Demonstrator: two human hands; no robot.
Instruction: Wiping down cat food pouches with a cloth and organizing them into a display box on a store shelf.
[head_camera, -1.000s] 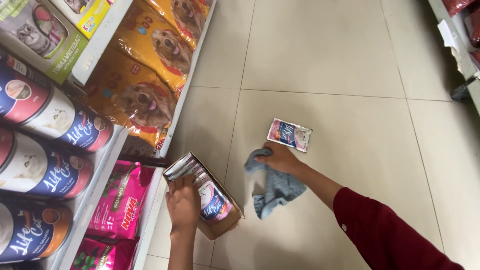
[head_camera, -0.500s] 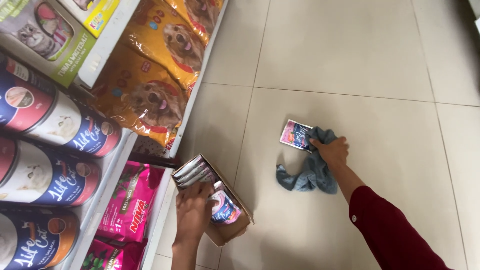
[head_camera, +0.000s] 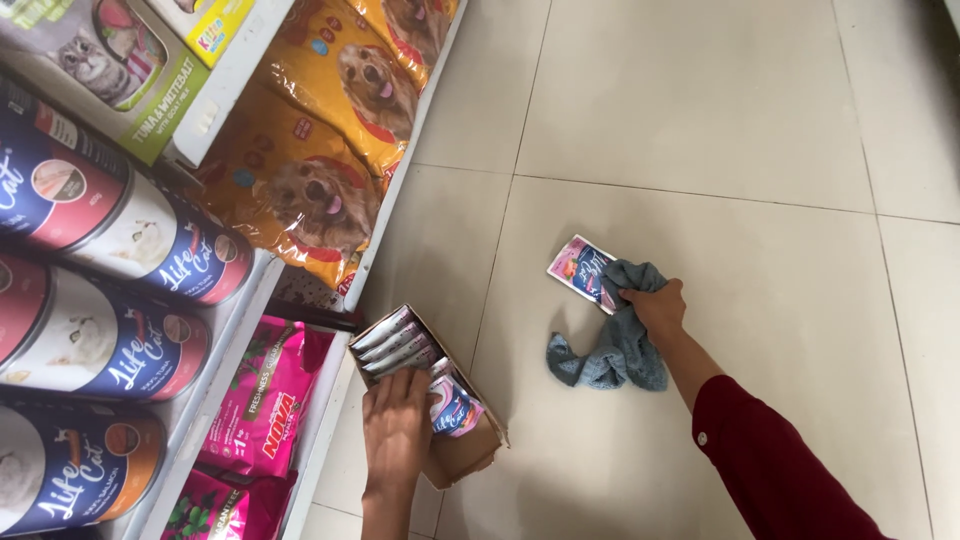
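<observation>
My left hand (head_camera: 396, 430) grips an open brown cardboard box (head_camera: 462, 452) filled with several flat pet-food pouches (head_camera: 398, 344), held low beside the bottom shelf. My right hand (head_camera: 657, 306), at the end of a dark red sleeve (head_camera: 775, 465), is closed on a blue-grey cloth (head_camera: 612, 352) that trails onto the tiled floor. The same hand touches a single pink and blue pouch (head_camera: 580, 268) lying flat on the floor; whether the fingers pinch it I cannot tell.
On the left stand white shelves (head_camera: 395, 200) with orange dog-food bags (head_camera: 320, 190), large blue and white cat-food tins (head_camera: 110, 340) and pink bags (head_camera: 262, 400). Pale floor tiles (head_camera: 700, 110) stretch away to the right.
My right hand has carried the cloth from beside the box out to the pouch on the floor and now rests on its edge. The box in my left hand has barely moved.
</observation>
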